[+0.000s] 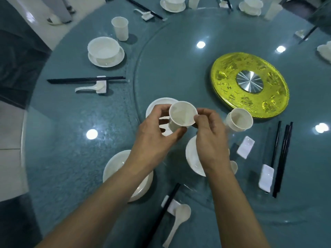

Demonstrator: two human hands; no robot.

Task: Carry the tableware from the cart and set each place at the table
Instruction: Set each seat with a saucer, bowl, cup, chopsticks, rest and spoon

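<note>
Teal glass covers a round table (71, 158), and a gold disc (229, 97) with a steel hub lies on its turntable. Everything below is placed from that disc.

Three white cups show plainly. One cup (182, 115) is held in the air to the near left of the disc. The left hand (154, 135) has its fingers and thumb curled round the cup's wall. The right hand (209, 138) pinches the rim between thumb and forefinger, with its other fingers folded loosely below. A second cup (239, 120) stands tilted just beside the disc's near edge. A third cup (120, 28) stands well to the far left.

Three white dishes lie on the near left:
- a plate (157, 106) is behind the held cup;
- a second plate (114, 169) is under the left forearm;
- a bowl (191, 154) is under the right hand.

Three bowls on saucers stand farther off: one (105, 51) to the left and two (172, 4) (250, 5) at the far edge.

Two bare white rests (245, 146) (266, 178) lie on the disc's near side, beside loose black chopsticks (284, 154) whose number I cannot tell. One pair of chopsticks (86, 80) crosses a rest to the left, with a spoon (89, 88) beside it. Another pair of chopsticks (161, 210) and a second spoon (177, 222) lie nearest the person.
</note>
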